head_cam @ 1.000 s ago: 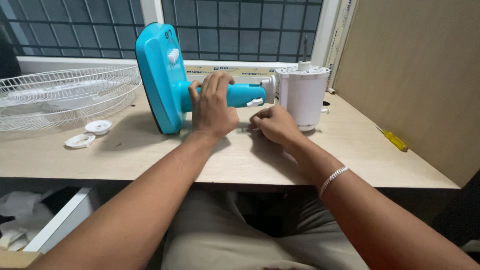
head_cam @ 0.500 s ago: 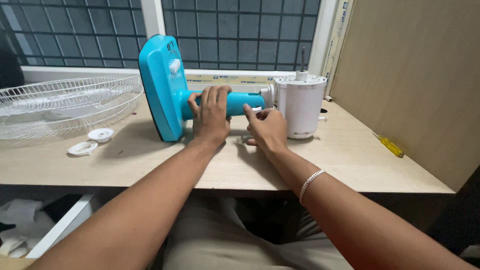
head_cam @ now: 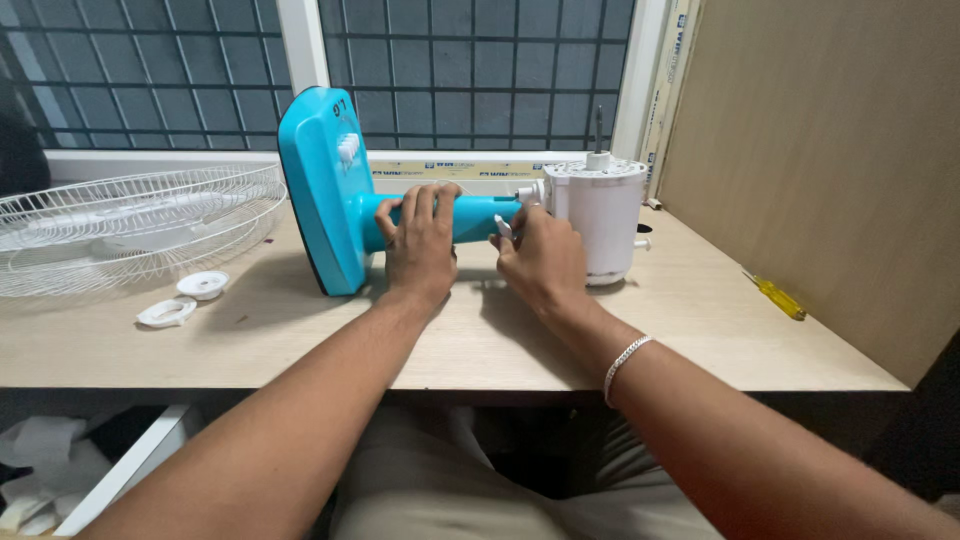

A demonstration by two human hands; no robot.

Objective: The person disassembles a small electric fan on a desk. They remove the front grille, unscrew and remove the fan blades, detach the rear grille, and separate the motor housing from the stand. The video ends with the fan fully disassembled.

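A long pale-yellow label strip with small blue marks runs along the window sill, just behind the blue fan stand. A similar strip stands upright right of it, against the wooden panel.

A turquoise fan stand lies on its side on the wooden desk, its flat base at the left standing on edge, its neck running right to a white motor housing that stands upright, shaft pointing up.
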